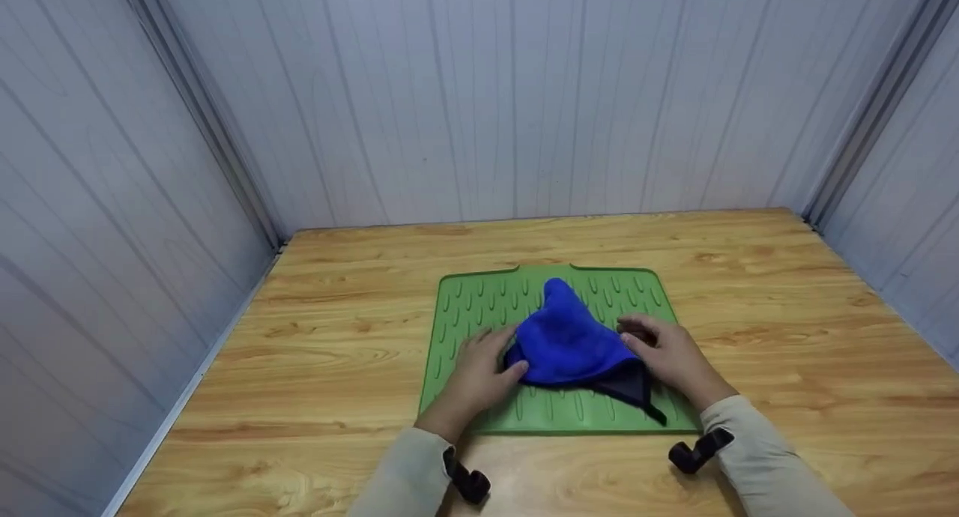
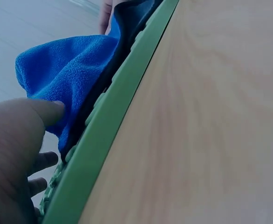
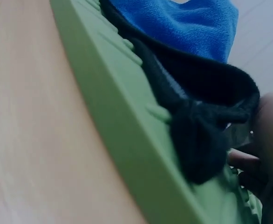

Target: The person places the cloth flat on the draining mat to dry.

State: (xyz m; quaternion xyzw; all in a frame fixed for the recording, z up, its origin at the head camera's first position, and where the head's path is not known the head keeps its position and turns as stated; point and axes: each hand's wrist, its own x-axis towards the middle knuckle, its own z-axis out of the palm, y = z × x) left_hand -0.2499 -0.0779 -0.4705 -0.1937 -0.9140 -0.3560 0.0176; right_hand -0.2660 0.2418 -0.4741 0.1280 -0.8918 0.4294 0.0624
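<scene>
Your left hand (image 1: 479,375) and right hand (image 1: 670,352) flank a blue cloth (image 1: 569,345), which lies loosely heaped on the middle and near part of a green mat (image 1: 479,307). On your left hand, the thumb rests against the cloth's left side while the fingers spread apart, relaxed, along that edge and over the mat; it stands fairly wide, with no grip on the fabric. Your right hand is at the cloth's right corner, fingers bent loosely and a gap left between thumb and fingertips; the thumb is at the blue edge, though you cannot tell how firmly it touches.

The cloth rises in folds and narrows to a blue tip pointing toward the far edge of the mat. A dark underside (image 1: 625,386) shows along its near right part, and a black strip (image 1: 657,414) sticks out from there toward you, over the mat. The mat has raised oblong ridges and sits flat on your wood-grained desk (image 1: 337,352). Pale sleeves (image 1: 772,457) cover your forearms, and pale panelled walls (image 1: 479,97) stand behind and beside the desk.
</scene>
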